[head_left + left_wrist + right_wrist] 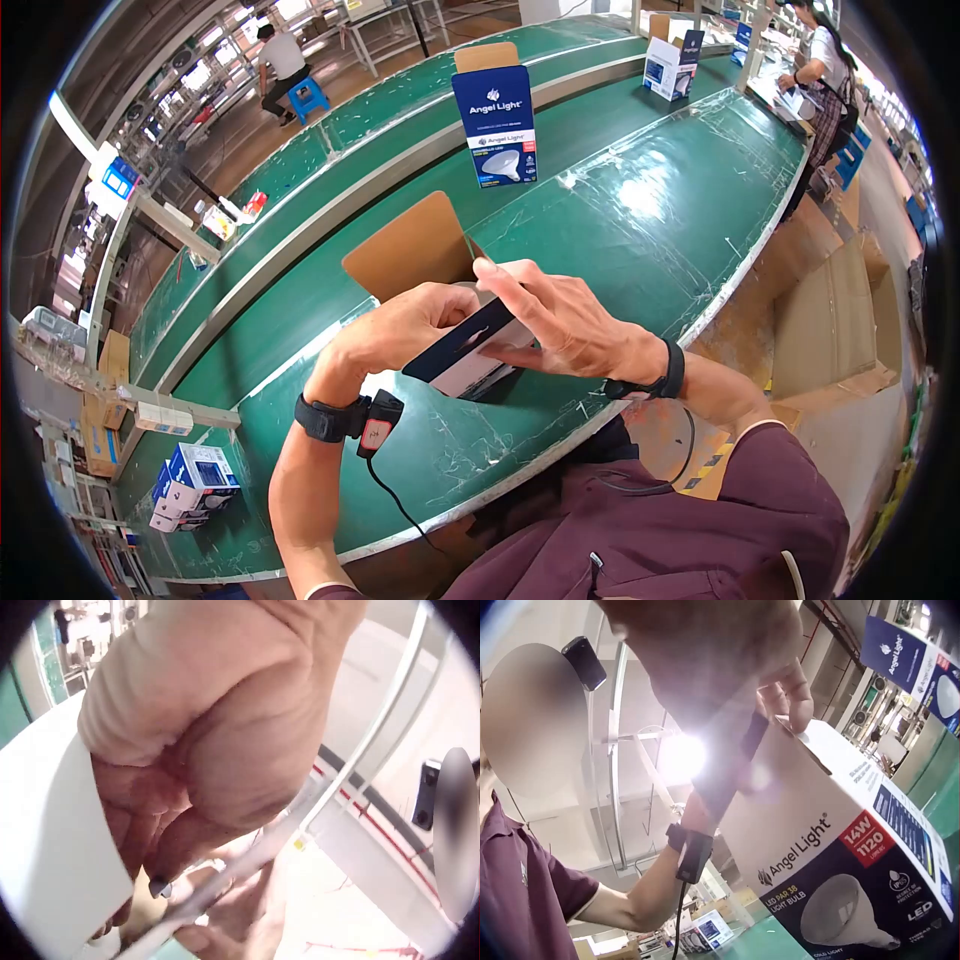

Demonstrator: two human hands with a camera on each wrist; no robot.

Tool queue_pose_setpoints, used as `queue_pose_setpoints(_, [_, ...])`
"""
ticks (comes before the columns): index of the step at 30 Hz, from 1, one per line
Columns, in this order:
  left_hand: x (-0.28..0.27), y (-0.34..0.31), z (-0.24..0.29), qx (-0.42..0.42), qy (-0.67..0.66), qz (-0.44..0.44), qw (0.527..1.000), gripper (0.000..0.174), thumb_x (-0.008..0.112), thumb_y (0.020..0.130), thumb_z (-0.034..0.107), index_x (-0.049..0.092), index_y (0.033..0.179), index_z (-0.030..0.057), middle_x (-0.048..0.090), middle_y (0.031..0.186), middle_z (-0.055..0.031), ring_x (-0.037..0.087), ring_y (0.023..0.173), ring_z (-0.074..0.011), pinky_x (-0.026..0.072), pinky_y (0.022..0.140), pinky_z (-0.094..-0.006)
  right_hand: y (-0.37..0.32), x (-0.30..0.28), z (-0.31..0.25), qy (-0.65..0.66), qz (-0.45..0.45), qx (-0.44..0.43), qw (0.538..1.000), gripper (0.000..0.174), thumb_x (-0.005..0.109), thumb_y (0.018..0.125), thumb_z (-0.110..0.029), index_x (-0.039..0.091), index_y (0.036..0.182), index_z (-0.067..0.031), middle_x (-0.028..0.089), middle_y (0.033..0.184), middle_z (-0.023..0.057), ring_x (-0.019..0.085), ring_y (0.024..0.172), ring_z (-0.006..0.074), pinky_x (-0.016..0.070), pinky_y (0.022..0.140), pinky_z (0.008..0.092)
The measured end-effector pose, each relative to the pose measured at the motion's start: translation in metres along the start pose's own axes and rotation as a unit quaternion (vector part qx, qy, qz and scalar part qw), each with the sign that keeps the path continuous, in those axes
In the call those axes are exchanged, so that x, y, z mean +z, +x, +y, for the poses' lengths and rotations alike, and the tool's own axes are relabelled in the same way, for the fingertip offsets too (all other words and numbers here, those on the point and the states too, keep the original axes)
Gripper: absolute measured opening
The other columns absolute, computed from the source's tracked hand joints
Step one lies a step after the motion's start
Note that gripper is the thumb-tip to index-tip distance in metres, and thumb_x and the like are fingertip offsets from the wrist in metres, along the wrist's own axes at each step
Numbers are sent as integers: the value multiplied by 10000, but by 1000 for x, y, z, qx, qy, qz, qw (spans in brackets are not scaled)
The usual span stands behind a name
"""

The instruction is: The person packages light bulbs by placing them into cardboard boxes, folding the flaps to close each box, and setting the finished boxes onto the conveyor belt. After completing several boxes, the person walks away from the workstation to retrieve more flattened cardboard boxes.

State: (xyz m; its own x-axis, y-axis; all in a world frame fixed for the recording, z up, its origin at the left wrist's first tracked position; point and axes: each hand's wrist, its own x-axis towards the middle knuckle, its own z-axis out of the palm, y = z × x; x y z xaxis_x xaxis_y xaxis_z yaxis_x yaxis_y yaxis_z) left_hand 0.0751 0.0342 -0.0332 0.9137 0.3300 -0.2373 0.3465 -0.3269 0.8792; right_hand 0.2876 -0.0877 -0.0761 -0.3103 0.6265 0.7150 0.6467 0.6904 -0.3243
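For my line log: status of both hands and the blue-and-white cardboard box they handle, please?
Left hand at box, grip unclear. Right hand holding box. Second blue-and-white box stands beyond, clear of hands.

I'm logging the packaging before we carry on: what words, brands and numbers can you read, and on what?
Held box:
"Angel Light"
"LED PAR 38 LIGHT BULB"
"14W"
"1120"
"IP65"
"LED"
"COLD LIGHT"
The rest of its print is too small to read surely.

Standing box:
"Angel Light", twice; its finer print is too small.

Too small or blurred: far box, stacked boxes, blue-and-white sign.
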Motion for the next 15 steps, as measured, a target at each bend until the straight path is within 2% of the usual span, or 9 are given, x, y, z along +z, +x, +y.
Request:
queue_pose_setpoints(1, [0, 1, -3, 2, -5, -10, 1000, 283, 725, 983, 254, 707, 1083, -10, 701, 872, 3, 588, 788, -58, 502, 685, -286, -2, 0, 0, -24, 4, -17, 1000, 1089, 938, 737, -156, 296, 1611, -56, 605, 1298, 177, 674, 1096, 379, 581, 838, 421])
queue_pose_setpoints(2, [-1, 1, -4, -4, -4, -5, 1000, 283, 734, 975, 257, 715, 1065, -11, 706, 870, 1, 591, 780, -60, 503, 680, -287, -5, 3, 3, -15, 10, -16, 1000, 865, 824, 878, -244, 356, 1597, -131, 535, 1309, 119, 657, 1096, 333, 575, 872, 447])
queue_pose_setpoints(5, [2, 0, 11, -22, 9, 12, 1000, 282, 764, 944, 259, 738, 1015, -12, 720, 869, -11, 598, 761, -66, 506, 670, -288, -10, 6, 5, -37, 28, -44, 998, 959, 919, 766, -158, 387, 1560, -78, 590, 1325, 155, 675, 1097, 344, 590, 849, 419])
queue_pose_setpoints(7, [5, -4, 20, -42, 29, 37, 998, 277, 787, 916, 253, 753, 988, -12, 730, 875, -25, 604, 755, -72, 508, 668, -287, -7, 2, 3, -3, 23, 1, 1000, 824, 896, 791, -125, 477, 1498, -83, 615, 1290, 140, 676, 1075, 331, 585, 847, 409])
queue_pose_setpoints(11, [-18, -61, 32, -5, 81, 307, 948, 207, 657, 935, 8, 765, 1110, -12, 766, 929, -77, 702, 819, -155, 559, 733, -280, 15, -11, 7, 91, 87, -27, 992, 496, 832, 849, -43, 656, 1311, -76, 667, 1167, 118, 679, 1001, 310, 568, 815, 385])
queue_pose_setpoints(12, [-36, -80, 17, 10, 95, 425, 900, 238, 629, 942, -31, 750, 1147, -21, 775, 990, -83, 729, 847, -163, 578, 751, -277, 20, -8, 4, 120, 123, -12, 985, 300, 781, 887, 6, 717, 1175, -47, 684, 1059, 117, 674, 942, 302, 553, 793, 375])
queue_pose_setpoints(13, [-47, -95, 7, -22, 257, 579, 774, 276, 651, 957, -2, 725, 1222, -13, 741, 1197, -127, 727, 1039, -208, 576, 881, -343, 23, -1, 7, 163, 129, -10, 978, 258, 751, 917, 16, 713, 1167, -39, 686, 1022, 111, 677, 929, 286, 547, 787, 366])
queue_pose_setpoints(14, [-53, -111, -13, -63, 511, 626, 585, 427, 686, 969, 75, 631, 1387, 9, 637, 1403, -186, 616, 1296, -316, 490, 1067, -454, 26, 11, 11, 186, 121, 16, 975, 234, 728, 942, 5, 711, 1173, -29, 687, 1010, 109, 676, 921, 274, 542, 788, 358])
queue_pose_setpoints(15, [-39, -116, -7, 12, 500, 608, 617, 487, 694, 980, 137, 581, 1437, 15, 587, 1459, -201, 558, 1354, -345, 443, 1111, -481, 32, 18, 15, 209, 112, 34, 971, 213, 704, 966, -6, 708, 1179, -19, 687, 999, 108, 674, 913, 263, 537, 788, 349])
